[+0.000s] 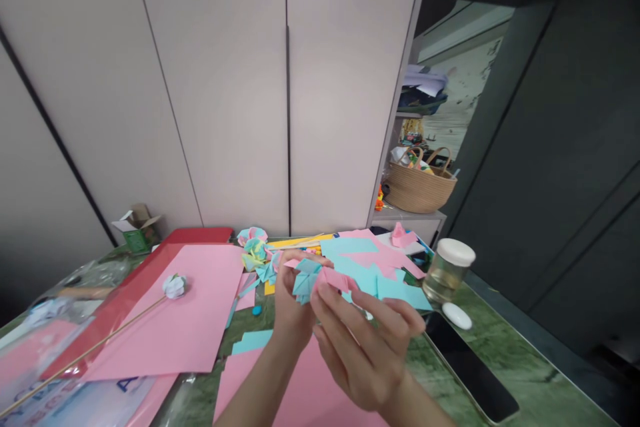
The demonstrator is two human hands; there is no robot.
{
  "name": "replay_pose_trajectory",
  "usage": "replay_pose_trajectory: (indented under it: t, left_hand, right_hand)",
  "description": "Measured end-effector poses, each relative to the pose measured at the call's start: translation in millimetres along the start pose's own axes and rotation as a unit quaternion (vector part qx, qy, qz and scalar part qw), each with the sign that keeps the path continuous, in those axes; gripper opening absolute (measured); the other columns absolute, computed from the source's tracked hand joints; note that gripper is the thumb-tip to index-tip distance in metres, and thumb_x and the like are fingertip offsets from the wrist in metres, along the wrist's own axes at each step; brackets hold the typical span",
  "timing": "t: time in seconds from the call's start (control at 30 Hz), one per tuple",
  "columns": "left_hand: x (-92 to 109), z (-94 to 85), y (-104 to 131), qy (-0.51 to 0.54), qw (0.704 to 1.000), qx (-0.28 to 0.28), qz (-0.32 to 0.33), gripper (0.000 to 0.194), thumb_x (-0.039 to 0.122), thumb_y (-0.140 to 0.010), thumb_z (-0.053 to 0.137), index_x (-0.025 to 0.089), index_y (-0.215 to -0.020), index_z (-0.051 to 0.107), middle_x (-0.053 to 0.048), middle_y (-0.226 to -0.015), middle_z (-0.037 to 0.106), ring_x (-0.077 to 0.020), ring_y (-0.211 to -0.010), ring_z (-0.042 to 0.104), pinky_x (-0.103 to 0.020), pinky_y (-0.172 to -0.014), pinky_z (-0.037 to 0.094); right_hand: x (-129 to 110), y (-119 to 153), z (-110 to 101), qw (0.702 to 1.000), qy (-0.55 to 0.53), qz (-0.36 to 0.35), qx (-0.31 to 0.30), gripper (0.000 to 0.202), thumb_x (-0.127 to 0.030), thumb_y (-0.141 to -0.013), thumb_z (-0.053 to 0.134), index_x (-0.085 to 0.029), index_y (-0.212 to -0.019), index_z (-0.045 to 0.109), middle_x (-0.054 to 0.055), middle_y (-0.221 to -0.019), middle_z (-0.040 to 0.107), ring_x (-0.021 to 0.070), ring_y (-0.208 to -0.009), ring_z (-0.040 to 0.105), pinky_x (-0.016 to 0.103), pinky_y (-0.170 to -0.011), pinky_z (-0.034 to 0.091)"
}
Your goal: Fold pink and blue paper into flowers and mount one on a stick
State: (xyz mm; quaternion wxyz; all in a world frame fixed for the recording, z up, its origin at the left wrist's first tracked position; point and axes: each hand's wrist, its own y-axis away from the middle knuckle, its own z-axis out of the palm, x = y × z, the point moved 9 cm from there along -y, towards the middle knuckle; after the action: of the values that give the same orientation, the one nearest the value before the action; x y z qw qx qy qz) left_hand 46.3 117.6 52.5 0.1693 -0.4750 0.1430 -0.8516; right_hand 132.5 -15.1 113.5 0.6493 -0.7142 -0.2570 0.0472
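Note:
A folded paper piece in light blue and pink point(306, 279) is held up between both hands above the table's middle. My left hand point(293, 307) wraps its fingers round the blue side from behind, partly hidden by the paper. With thumb and fingertips, my right hand point(365, 340) pinches the pink part on the right; its other fingers are bent and somewhat spread. Beneath the hands lies a pink sheet point(310, 390) with light blue paper at its upper left edge.
Left: a white paper flower point(175, 286) on a stick over a large pink sheet point(200, 320). Behind the hands: folded paper pieces point(256, 250) and blue and pink scraps point(350, 247). Right: a lidded jar point(449, 270), a white oval object point(457, 315) and a phone point(473, 367).

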Motion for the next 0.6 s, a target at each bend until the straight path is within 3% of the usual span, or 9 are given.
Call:
replay_pose_trajectory:
  t: [0.1,0.23,0.43,0.6]
  left_hand:
    - [-2,2.3,-1,0.028,0.999,-0.032,-0.004,0.023,0.033,-0.068,0.069,0.021,-0.078,0.052,0.003,-0.071,0.066,-0.0140,-0.070,0.064,-0.026,-0.070,0.051]
    - [-2,-5.3,-5,0.013,0.999,-0.027,0.035,0.025,0.030,-0.066,0.071,0.021,-0.078,0.051,0.003,-0.071,0.067,-0.0151,-0.069,0.065,-0.026,-0.064,0.051]
    - [19,-5.4,-4,-0.024,0.992,-0.036,0.117,0.032,0.016,-0.061,0.075,0.022,-0.084,0.052,0.002,-0.076,0.068,-0.0162,-0.075,0.066,-0.026,-0.068,0.052]
    - [20,-3.5,-1,-0.060,0.993,-0.030,0.094,0.030,0.013,-0.064,0.073,0.021,-0.084,0.053,0.001,-0.081,0.068,-0.0165,-0.080,0.066,-0.026,-0.070,0.052]
  right_hand:
    - [-1,-2,-2,1.000,0.002,0.000,0.010,0.019,-0.024,-0.083,0.056,-0.022,-0.093,0.071,-0.007,-0.089,0.073,0.0152,-0.081,0.053,0.034,-0.075,0.029]
    - [0,2,-1,0.999,0.009,0.025,0.033,0.019,-0.025,-0.083,0.055,-0.026,-0.093,0.071,-0.007,-0.086,0.073,0.0163,-0.084,0.052,0.036,-0.083,0.029]
    - [3,12,5,0.998,-0.004,0.059,0.028,0.021,-0.027,-0.083,0.055,-0.028,-0.099,0.069,-0.005,-0.089,0.073,0.0172,-0.091,0.052,0.038,-0.087,0.029]
    - [8,14,5,0.996,-0.029,0.081,0.035,0.019,-0.028,-0.083,0.056,-0.028,-0.096,0.069,-0.004,-0.087,0.072,0.0189,-0.091,0.052,0.040,-0.087,0.030]
